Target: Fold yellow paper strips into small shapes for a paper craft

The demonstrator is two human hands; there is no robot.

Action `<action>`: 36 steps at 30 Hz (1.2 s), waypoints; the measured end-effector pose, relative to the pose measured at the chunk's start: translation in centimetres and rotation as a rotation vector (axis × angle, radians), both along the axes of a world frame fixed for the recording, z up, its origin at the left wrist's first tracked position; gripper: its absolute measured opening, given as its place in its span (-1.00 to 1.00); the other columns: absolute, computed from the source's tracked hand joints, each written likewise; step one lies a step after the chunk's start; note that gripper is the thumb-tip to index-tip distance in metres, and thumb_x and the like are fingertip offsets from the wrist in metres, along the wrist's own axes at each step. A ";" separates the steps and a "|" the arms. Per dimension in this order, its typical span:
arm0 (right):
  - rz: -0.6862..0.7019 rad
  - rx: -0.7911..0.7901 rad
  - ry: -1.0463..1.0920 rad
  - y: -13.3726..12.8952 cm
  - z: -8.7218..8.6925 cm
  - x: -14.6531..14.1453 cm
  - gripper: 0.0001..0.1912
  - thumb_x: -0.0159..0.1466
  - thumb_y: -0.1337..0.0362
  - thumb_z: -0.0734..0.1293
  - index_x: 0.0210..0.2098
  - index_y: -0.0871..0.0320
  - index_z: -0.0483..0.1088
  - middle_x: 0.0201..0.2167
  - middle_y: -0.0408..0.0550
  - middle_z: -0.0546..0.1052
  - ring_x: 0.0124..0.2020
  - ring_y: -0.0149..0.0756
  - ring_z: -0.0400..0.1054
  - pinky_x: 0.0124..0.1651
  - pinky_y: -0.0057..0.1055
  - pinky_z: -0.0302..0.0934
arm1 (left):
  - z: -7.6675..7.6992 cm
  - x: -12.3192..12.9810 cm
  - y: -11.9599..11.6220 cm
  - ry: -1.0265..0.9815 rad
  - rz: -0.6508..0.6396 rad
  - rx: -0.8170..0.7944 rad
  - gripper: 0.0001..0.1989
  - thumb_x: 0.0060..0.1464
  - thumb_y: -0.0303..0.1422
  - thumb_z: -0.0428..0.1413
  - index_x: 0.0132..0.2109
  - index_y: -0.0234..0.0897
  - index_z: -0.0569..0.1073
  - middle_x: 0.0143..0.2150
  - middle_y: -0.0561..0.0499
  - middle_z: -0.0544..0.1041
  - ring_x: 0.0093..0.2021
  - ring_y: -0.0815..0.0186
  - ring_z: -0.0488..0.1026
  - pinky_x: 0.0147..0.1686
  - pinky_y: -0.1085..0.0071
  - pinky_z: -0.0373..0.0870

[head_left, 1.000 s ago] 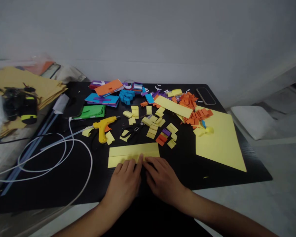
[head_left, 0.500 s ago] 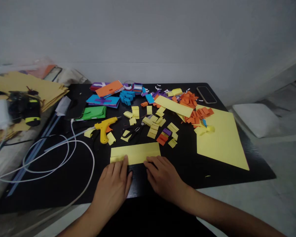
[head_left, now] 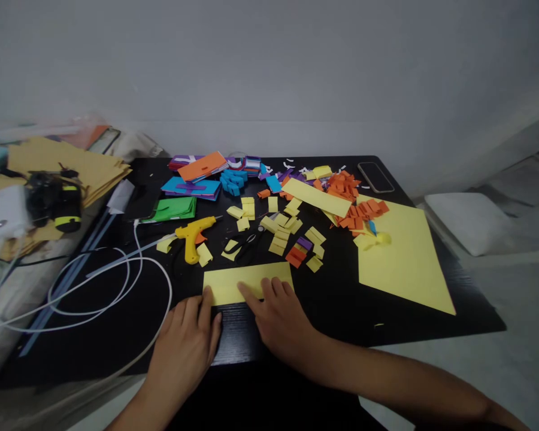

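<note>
A yellow paper strip (head_left: 233, 280) lies flat near the front edge of the black table. My left hand (head_left: 186, 332) rests at its lower left corner, one fingertip on the paper and the fingers spread. On the strip's right half lies my right hand (head_left: 281, 317), its index finger stretched left toward the middle and the other fingertips on the paper. Behind the strip are small folded yellow pieces (head_left: 279, 239), a red-orange piece (head_left: 296, 256), black-handled scissors (head_left: 244, 244) and a yellow glue gun (head_left: 191, 235).
White cable loops (head_left: 168, 287) and bluish sticks (head_left: 78, 257) lie on the left. Stacked coloured papers (head_left: 191, 187), an orange pile (head_left: 363, 212) and a phone (head_left: 376, 177) are toward the back. A large yellow sheet (head_left: 402, 263) covers part of the right side.
My left hand has moved left to the strip's corner. My right hand has moved onto the paper, with its index finger now reaching toward the middle.
</note>
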State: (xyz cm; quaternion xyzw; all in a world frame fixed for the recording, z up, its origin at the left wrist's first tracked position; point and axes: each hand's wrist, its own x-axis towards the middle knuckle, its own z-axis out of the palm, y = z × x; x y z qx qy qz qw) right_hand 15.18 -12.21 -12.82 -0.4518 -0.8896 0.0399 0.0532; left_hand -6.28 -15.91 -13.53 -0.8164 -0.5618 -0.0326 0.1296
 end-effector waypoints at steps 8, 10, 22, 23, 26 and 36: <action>0.034 -0.013 0.026 0.6 -0.9 0.2 -0.35 0.28 0.46 0.30 0.36 0.20 0.24 -0.21 0.15 0.45 -0.19 -0.03 0.29 -0.17 -0.13 0.22 | 0.1 0.1 0.1 0.030 -0.005 0.005 -0.58 0.33 -0.36 0.04 0.21 -0.60 0.40 -0.22 -0.18 0.45 -0.21 0.06 0.41 -0.18 0.15 0.38; -0.010 0.003 0.026 0.2 -1.1 1.4 -0.36 0.27 0.46 0.31 0.34 0.19 0.26 -0.21 0.14 0.44 -0.20 -0.04 0.28 -0.17 -0.15 0.22 | 0.1 0.1 0.1 0.029 -0.003 0.006 -0.57 0.34 -0.36 0.03 0.22 -0.59 0.40 -0.23 -0.18 0.45 -0.21 0.06 0.41 -0.17 0.16 0.38; -0.140 0.045 0.075 -0.3 -0.4 6.3 -0.58 0.34 0.36 0.37 0.18 0.28 0.40 -0.18 0.16 0.46 -0.15 -0.03 0.36 -0.12 -0.10 0.35 | -0.3 -0.8 1.0 -0.150 -0.032 0.001 -0.62 0.34 -0.26 0.04 0.11 -0.51 0.46 -0.10 -0.26 0.46 -0.12 0.02 0.45 -0.12 0.12 0.45; -0.123 0.054 0.120 0.1 -0.5 6.3 -0.63 0.36 0.32 0.37 0.14 0.28 0.42 -0.12 0.19 0.47 -0.09 0.00 0.38 -0.08 -0.09 0.37 | -0.4 -1.1 1.3 -0.187 -0.032 -0.010 -0.63 0.34 -0.24 0.04 0.07 -0.49 0.47 -0.09 -0.26 0.46 -0.11 0.02 0.45 -0.09 0.11 0.46; -0.012 0.066 0.269 1.1 -0.8 6.2 -0.73 0.38 0.33 0.37 0.05 0.24 0.42 -0.01 0.17 0.52 0.06 -0.03 0.39 0.09 -0.10 0.36 | -0.6 -1.7 2.0 -0.283 -0.019 -0.050 -0.66 0.34 -0.19 0.05 0.03 -0.41 0.47 -0.04 -0.26 0.47 -0.06 0.00 0.47 -0.05 0.08 0.48; 0.277 0.028 0.300 2.6 -1.3 4.5 -0.74 0.40 0.36 0.35 0.07 0.28 0.41 -0.06 0.12 0.61 -0.04 -0.09 0.50 0.02 -0.19 0.43 | 1.1 -0.4 4.4 -0.663 -0.254 -0.090 -0.79 0.30 -0.37 0.13 0.05 -0.23 0.50 0.00 -0.10 0.58 0.01 0.16 0.52 0.03 0.25 0.44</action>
